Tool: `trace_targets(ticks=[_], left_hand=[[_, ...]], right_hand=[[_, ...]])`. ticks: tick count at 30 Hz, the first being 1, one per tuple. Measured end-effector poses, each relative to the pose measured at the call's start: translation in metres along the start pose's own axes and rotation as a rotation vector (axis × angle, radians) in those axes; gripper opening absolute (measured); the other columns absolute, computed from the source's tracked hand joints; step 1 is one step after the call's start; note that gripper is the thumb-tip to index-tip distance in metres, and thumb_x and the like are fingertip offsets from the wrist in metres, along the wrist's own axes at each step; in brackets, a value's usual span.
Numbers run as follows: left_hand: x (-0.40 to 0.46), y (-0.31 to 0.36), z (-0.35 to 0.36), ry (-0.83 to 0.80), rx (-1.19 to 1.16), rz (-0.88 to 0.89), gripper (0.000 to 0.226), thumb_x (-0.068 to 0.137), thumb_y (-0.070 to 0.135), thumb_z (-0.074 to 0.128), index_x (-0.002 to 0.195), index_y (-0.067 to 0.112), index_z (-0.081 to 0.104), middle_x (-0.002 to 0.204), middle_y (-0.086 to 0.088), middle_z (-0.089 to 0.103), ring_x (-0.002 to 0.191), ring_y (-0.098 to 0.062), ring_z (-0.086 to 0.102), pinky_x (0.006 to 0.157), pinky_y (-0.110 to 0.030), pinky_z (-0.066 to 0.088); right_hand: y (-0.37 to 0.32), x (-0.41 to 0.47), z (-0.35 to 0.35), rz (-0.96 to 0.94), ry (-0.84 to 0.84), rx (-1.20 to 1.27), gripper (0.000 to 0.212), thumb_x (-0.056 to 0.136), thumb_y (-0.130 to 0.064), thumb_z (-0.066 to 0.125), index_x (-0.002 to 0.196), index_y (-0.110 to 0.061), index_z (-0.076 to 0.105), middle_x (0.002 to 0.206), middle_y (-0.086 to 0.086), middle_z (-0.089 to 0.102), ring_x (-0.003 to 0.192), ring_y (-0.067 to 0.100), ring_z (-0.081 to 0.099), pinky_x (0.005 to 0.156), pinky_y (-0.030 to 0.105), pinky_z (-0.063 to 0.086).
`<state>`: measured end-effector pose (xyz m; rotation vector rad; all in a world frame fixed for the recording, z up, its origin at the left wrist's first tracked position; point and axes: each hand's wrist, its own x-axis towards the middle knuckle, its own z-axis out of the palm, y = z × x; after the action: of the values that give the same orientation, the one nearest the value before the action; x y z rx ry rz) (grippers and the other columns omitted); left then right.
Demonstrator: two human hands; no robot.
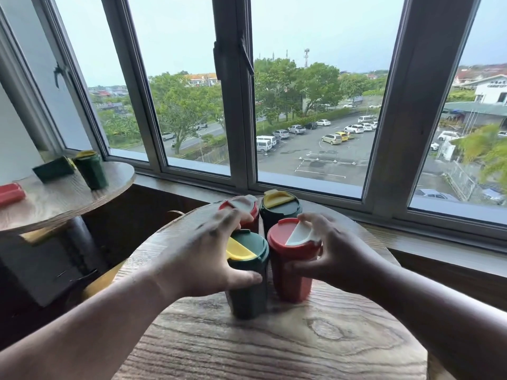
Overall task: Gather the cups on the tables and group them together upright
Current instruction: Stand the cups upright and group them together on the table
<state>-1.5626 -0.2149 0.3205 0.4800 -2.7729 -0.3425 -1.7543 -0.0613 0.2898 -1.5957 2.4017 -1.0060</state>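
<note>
1. The left hand [208, 253] hides much of the near green cup [248, 281]: its thumb lies across the cup's front wall and its fingers curl round the far side, so it grips the cup below the green lid with a yellow flap.
2. Those same fingers cover the lower part of the far red cup [242, 212]; whether they touch it cannot be told.
3. The right hand [329, 248] grips the near red cup [290, 267], thumb on the front wall and fingers curled over the white flap at the lid's right edge; the cup's right side is hidden behind the hand.
4. The far green cup [279, 211] shows only its lid and upper wall; the rest sits behind the near red cup.
5. All 4 cups stand upright in a tight cluster toward the far edge of the round wooden table [274, 338], the 2 near ones just beside each other.
6. Both forearms are cut off by the bottom corners.
7. On the second round table [55, 198] at the left, 1 green cup [92, 171] stands upright near the far edge, another green cup [53, 168] lies on its side beside it, and a red cup [11, 194] lies at the left edge, cut off; all 3 are blurred.
8. A window frame [236, 105] runs behind both tables.
</note>
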Motion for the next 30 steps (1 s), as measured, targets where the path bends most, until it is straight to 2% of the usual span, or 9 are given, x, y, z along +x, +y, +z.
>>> trace_targets(ticks=[7, 14, 17, 21, 23, 25, 28, 30], left_hand=[[0.001, 0.003, 0.001, 0.020, 0.002, 0.004, 0.079, 0.067, 0.053, 0.085, 0.133, 0.038, 0.044, 0.120, 0.025, 0.043, 0.102, 0.011, 0.037, 0.081, 0.009, 0.020], [0.005, -0.002, 0.001, -0.012, 0.024, -0.009, 0.082, 0.069, 0.058, 0.081, 0.137, 0.039, 0.040, 0.127, 0.026, 0.042, 0.107, 0.011, 0.036, 0.081, 0.009, 0.021], [0.007, -0.003, 0.001, -0.029, 0.051, -0.001, 0.087, 0.068, 0.064, 0.078, 0.140, 0.041, 0.036, 0.139, 0.024, 0.041, 0.114, 0.011, 0.035, 0.083, 0.000, 0.024], [0.008, -0.005, 0.000, -0.019, 0.078, -0.008, 0.088, 0.066, 0.070, 0.075, 0.140, 0.045, 0.035, 0.135, 0.027, 0.043, 0.117, 0.006, 0.041, 0.095, -0.018, 0.038], [0.008, -0.006, 0.001, -0.016, 0.055, -0.005, 0.086, 0.065, 0.066, 0.078, 0.137, 0.044, 0.037, 0.126, 0.029, 0.043, 0.112, 0.007, 0.042, 0.089, -0.010, 0.034], [0.009, -0.007, 0.002, -0.015, 0.035, -0.006, 0.084, 0.065, 0.063, 0.080, 0.136, 0.043, 0.039, 0.119, 0.030, 0.041, 0.108, 0.008, 0.041, 0.084, -0.005, 0.030], [0.010, -0.009, 0.002, 0.002, 0.038, 0.000, 0.085, 0.064, 0.066, 0.079, 0.136, 0.044, 0.038, 0.118, 0.033, 0.039, 0.109, 0.009, 0.041, 0.089, -0.012, 0.032], [0.010, -0.009, 0.002, 0.012, 0.043, 0.001, 0.086, 0.064, 0.069, 0.077, 0.136, 0.045, 0.037, 0.119, 0.034, 0.039, 0.111, 0.008, 0.043, 0.093, -0.018, 0.038]], right_hand=[[0.002, -0.001, 0.000, -0.031, 0.008, -0.002, 0.093, 0.064, -0.043, 0.086, 0.142, -0.022, 0.040, 0.126, -0.003, 0.051, 0.107, 0.007, 0.049, 0.086, 0.013, 0.035], [0.003, -0.003, 0.002, -0.048, 0.027, -0.023, 0.093, 0.064, -0.046, 0.084, 0.142, -0.024, 0.039, 0.123, -0.006, 0.048, 0.104, 0.004, 0.046, 0.085, 0.013, 0.033], [0.005, -0.001, 0.002, -0.037, 0.008, -0.027, 0.093, 0.064, -0.047, 0.083, 0.142, -0.025, 0.038, 0.127, -0.005, 0.049, 0.105, 0.006, 0.048, 0.085, 0.013, 0.034], [0.009, 0.000, 0.005, -0.037, 0.002, -0.003, 0.091, 0.064, -0.045, 0.085, 0.140, -0.028, 0.038, 0.126, -0.008, 0.044, 0.106, 0.004, 0.044, 0.079, 0.000, 0.031], [0.011, 0.001, 0.005, -0.038, -0.002, 0.013, 0.092, 0.063, -0.046, 0.085, 0.140, -0.028, 0.038, 0.127, -0.008, 0.044, 0.109, 0.006, 0.046, 0.085, 0.007, 0.034], [0.012, 0.001, 0.005, -0.039, -0.014, 0.015, 0.094, 0.061, -0.050, 0.083, 0.141, -0.029, 0.038, 0.128, -0.008, 0.044, 0.111, 0.008, 0.048, 0.093, 0.019, 0.039], [0.013, 0.001, 0.005, -0.050, -0.022, 0.021, 0.098, 0.054, -0.061, 0.076, 0.140, -0.030, 0.038, 0.129, -0.008, 0.045, 0.111, 0.008, 0.049, 0.096, 0.022, 0.041], [0.013, 0.001, 0.005, -0.053, -0.024, 0.019, 0.097, 0.055, -0.061, 0.076, 0.139, -0.031, 0.038, 0.129, -0.009, 0.045, 0.111, 0.007, 0.049, 0.096, 0.022, 0.042]])
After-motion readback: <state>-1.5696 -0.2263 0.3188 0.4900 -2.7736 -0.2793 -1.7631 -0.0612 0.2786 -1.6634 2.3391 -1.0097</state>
